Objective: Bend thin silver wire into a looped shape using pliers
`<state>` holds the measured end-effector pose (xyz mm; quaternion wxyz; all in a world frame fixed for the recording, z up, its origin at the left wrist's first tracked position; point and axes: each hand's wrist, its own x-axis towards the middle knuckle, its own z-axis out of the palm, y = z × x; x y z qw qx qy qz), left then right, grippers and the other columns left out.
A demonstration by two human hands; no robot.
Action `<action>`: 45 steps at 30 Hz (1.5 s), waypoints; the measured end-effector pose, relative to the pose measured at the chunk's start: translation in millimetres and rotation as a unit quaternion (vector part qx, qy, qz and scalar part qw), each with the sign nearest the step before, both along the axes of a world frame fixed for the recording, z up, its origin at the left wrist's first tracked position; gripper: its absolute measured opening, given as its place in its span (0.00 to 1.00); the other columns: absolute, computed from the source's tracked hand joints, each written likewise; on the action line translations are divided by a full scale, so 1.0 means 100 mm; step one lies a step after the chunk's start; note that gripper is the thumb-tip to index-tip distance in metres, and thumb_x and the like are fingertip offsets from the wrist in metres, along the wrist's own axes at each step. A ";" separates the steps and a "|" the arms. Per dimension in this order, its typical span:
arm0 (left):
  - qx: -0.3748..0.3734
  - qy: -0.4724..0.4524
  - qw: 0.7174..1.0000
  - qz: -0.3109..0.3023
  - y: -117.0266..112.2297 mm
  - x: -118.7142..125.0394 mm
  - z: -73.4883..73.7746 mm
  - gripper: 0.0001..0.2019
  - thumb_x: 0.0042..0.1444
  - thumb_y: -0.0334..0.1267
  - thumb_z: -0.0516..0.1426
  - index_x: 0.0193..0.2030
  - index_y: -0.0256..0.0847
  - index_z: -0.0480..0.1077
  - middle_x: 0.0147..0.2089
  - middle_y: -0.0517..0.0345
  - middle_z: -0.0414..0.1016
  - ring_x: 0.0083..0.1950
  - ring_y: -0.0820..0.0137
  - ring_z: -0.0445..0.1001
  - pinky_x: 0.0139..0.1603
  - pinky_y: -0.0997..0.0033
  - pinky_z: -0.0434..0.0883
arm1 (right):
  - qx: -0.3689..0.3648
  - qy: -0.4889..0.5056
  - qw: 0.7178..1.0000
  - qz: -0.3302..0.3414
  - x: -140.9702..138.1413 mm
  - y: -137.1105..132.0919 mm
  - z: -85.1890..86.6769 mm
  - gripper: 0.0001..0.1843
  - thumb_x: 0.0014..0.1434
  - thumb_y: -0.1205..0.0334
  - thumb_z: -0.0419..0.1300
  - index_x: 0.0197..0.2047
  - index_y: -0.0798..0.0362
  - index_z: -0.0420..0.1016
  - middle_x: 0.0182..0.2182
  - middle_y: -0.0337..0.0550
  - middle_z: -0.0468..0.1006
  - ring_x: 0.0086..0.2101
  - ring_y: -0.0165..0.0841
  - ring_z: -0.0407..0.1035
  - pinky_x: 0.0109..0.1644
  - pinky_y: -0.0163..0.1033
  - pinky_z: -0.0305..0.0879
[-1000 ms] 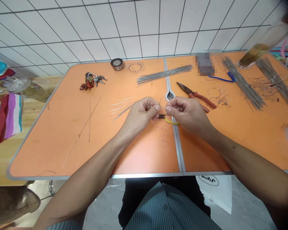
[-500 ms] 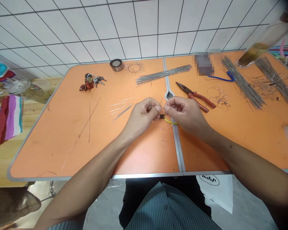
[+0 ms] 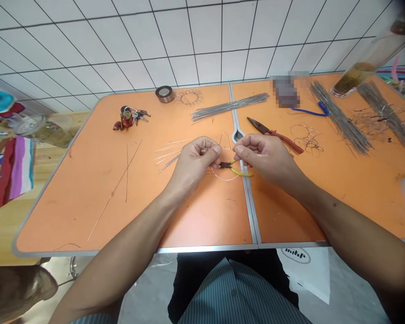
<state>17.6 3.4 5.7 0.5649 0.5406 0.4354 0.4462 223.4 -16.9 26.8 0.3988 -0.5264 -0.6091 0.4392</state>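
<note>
Both hands meet above the middle of an orange table (image 3: 87, 193). My left hand (image 3: 195, 164) is closed in a pinch on a thin bent wire (image 3: 225, 137) with a small loop at its end. My right hand (image 3: 265, 157) pinches the other end of the same wire. The wire arcs up between the two thumbs. Under the hands lie small yellow-handled pliers (image 3: 236, 170) and a thin wire ring (image 3: 224, 176) on the table.
Red-handled pliers (image 3: 276, 133) lie right of the hands. Bundles of straight wire (image 3: 229, 106) lie at the back, more bundles (image 3: 340, 117) at right. A tape roll (image 3: 164, 93), keys (image 3: 130, 117), loose needles (image 3: 170, 150), a glass jar (image 3: 364, 67).
My hands have drawn slightly apart and the wire between them now stands up in an arc. The yellow pliers beneath show more.
</note>
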 end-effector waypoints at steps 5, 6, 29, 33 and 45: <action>0.011 0.004 1.000 0.005 -0.02 0.01 0.00 0.09 0.61 0.40 0.67 0.33 0.41 0.74 0.27 0.61 0.77 0.28 0.74 0.73 0.33 0.72 0.70 | 0.015 -0.006 1.000 -0.009 -0.04 -0.01 -0.05 0.05 0.60 0.61 0.68 0.36 0.53 0.80 0.29 0.41 0.80 0.29 0.30 0.70 0.32 0.38 0.63; 0.011 0.006 1.000 0.003 -0.03 0.01 0.00 0.09 0.61 0.40 0.67 0.33 0.41 0.74 0.27 0.61 0.77 0.28 0.74 0.73 0.33 0.72 0.70 | 0.021 -0.010 1.000 -0.013 -0.04 -0.01 -0.06 0.05 0.60 0.61 0.68 0.36 0.54 0.80 0.29 0.40 0.79 0.29 0.30 0.70 0.31 0.37 0.61; 0.022 0.001 0.999 -0.039 -0.02 -0.01 -0.01 0.10 0.64 0.41 0.67 0.33 0.40 0.76 0.26 0.60 0.77 0.28 0.73 0.72 0.33 0.72 0.69 | 0.031 -0.013 0.999 0.027 -0.03 -0.01 -0.06 0.08 0.61 0.57 0.65 0.36 0.53 0.79 0.27 0.38 0.75 0.28 0.30 0.65 0.30 0.37 0.58; 0.016 -0.011 0.998 -0.055 -0.02 -0.01 0.00 0.13 0.62 0.44 0.70 0.33 0.40 0.76 0.26 0.60 0.77 0.28 0.74 0.72 0.33 0.72 0.68 | 0.029 -0.012 0.999 0.025 -0.03 -0.02 -0.04 0.05 0.60 0.60 0.64 0.34 0.53 0.77 0.26 0.36 0.70 0.27 0.29 0.62 0.29 0.37 0.54; 0.003 -0.029 0.998 -0.057 -0.03 0.00 0.03 0.14 0.60 0.46 0.71 0.33 0.40 0.76 0.25 0.60 0.76 0.27 0.73 0.70 0.32 0.71 0.68 | 0.026 0.029 0.997 0.068 0.00 0.00 -0.06 0.07 0.65 0.59 0.64 0.38 0.54 0.79 0.29 0.38 0.75 0.28 0.30 0.67 0.31 0.38 0.60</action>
